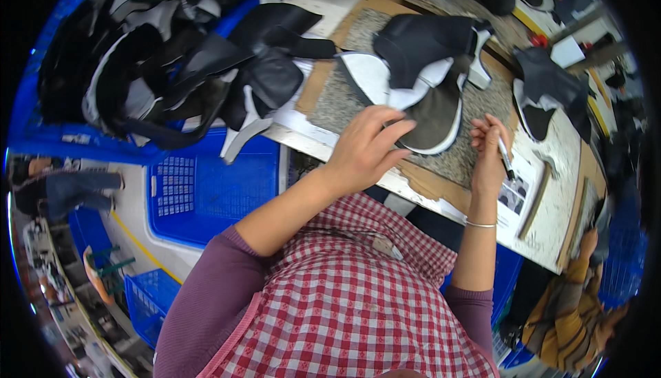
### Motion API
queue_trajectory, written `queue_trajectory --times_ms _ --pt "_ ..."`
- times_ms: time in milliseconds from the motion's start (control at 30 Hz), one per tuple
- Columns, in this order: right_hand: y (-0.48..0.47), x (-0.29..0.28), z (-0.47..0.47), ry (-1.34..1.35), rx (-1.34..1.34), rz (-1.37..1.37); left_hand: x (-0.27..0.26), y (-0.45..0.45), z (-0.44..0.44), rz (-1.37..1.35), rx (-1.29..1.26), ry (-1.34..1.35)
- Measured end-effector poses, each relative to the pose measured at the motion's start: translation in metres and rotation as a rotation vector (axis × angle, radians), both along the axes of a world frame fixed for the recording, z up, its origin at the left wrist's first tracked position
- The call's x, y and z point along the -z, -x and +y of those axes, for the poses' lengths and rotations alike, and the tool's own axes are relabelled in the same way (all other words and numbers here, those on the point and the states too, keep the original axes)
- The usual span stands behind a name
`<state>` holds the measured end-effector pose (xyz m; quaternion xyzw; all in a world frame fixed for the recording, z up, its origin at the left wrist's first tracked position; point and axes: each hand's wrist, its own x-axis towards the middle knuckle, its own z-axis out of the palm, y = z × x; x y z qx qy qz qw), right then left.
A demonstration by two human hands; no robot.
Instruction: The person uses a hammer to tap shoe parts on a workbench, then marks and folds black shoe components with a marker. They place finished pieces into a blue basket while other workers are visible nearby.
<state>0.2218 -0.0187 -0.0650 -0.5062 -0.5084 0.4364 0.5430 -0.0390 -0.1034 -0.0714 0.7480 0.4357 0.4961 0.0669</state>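
A black and white shoe upper [431, 114] lies on a speckled grey pad [330, 101] on the worktable. My left hand [369, 143] is at the lower left edge of the upper, its fingers apart and curved; whether the fingertips touch it is hard to tell. Right of the upper, my right hand [490, 148] holds a white marker pen [505, 156] with a black end that points down toward me. A second black upper [552, 86] rests on the table beyond my right hand. More black uppers [273, 63] are heaped at the left.
A hammer [539, 197] and a printed sheet [516, 192] lie at the right of the table. Blue crates stand at the left, one piled with uppers and one lower crate [232, 187] below the table edge. A co-worker in a striped top [560, 321] is at the lower right.
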Motion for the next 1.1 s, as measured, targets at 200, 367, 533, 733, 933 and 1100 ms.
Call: queue_trajectory --times_ms 200,367,533,733,933,1100 --pt "0.058 -0.018 0.039 -0.123 -0.082 -0.654 0.010 0.098 -0.094 0.280 -0.548 0.045" --pt "0.091 -0.028 0.081 -0.139 -0.054 -0.838 0.002 0.127 -0.110 0.412 -0.723 0.058" --pt "-0.049 -0.067 0.121 -0.595 0.079 -0.800 -0.013 0.159 -0.134 0.244 -0.692 -0.017" --pt "-0.140 -0.125 0.110 -0.666 0.623 -0.749 0.009 0.187 -0.178 0.106 -0.876 0.173" --pt "0.124 -0.069 -0.005 -1.029 -0.299 -0.841 0.008 0.201 -0.144 0.023 -0.971 0.300" --pt "0.286 -0.010 -0.074 -1.385 -0.573 -0.812 -0.024 0.232 -0.115 0.184 -1.056 0.218"
